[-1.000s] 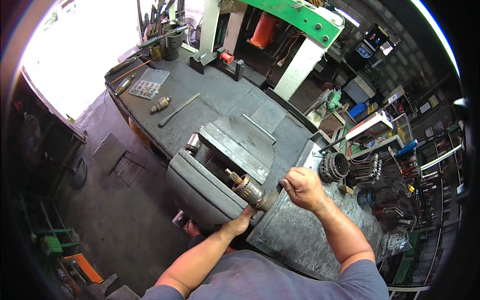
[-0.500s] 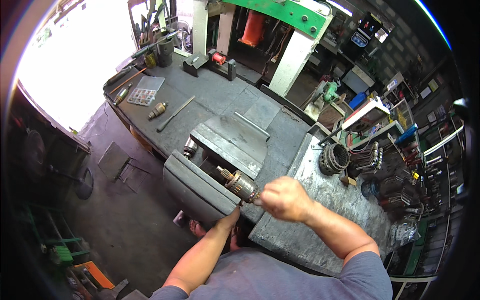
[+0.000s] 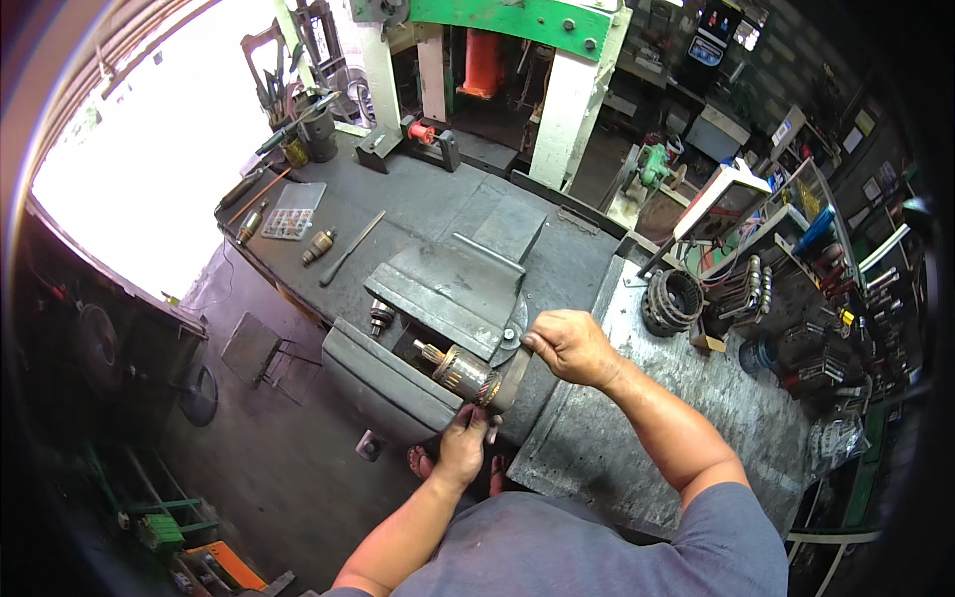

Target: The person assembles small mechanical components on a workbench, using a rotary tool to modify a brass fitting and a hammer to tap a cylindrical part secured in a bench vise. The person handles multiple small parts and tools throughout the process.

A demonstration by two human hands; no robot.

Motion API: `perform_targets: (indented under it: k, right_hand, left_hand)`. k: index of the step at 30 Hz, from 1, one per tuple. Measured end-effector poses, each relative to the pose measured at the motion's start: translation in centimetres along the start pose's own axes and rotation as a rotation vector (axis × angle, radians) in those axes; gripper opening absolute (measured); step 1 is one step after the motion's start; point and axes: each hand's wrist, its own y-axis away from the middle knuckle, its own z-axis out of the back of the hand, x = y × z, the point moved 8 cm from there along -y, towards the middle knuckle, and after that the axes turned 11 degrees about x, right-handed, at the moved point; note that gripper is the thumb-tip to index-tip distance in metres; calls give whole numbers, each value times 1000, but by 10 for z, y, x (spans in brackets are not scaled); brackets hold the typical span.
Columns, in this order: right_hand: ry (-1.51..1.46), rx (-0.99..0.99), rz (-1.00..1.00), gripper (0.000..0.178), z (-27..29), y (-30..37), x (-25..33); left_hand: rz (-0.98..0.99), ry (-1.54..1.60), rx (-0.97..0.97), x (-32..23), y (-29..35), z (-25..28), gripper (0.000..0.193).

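Observation:
A wound motor armature (image 3: 464,374) lies between the jaws of a large bench vise (image 3: 448,298), its toothed shaft pointing to the far left. Across its near right end runs a flat grey-brown strip (image 3: 514,378). My right hand (image 3: 570,346) is closed on the strip's upper end, beside the vise's far jaw. At the lower end, my left hand (image 3: 463,445) pinches the strip near the armature's end, next to the front jaw. Behind the armature a smaller metal part (image 3: 381,316) sits by the vise opening.
On the dark bench (image 3: 428,204) lie a long file-like tool (image 3: 353,249), a compartment box (image 3: 294,211) and smaller cylindrical parts. To the right, a ring-shaped stator core (image 3: 672,302) stands on a metal-topped table (image 3: 617,438). A green-and-white press frame (image 3: 517,25) rises behind.
My right hand has moved up and away from the armature's end, drawing the strip into view. My left hand has come up from below the front jaw to the strip's lower end.

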Motion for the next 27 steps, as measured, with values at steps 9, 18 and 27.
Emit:
perform_targets:
  k: [9, 18, 27]
  right_hand:
    - [-54, -49, 17, 25, 12, -7, 2]
    - [-79, 8, 151, 23, -4, -1, 7]
    - [-137, 77, 308, 28, -16, 4, 18]
  left_hand:
    - [-116, 7, 119, -11, 2, -2, 36]
    - [-55, 43, -66, -28, 4, -8, 21]
    - [-80, -439, -79, -30, 6, 13, 41]
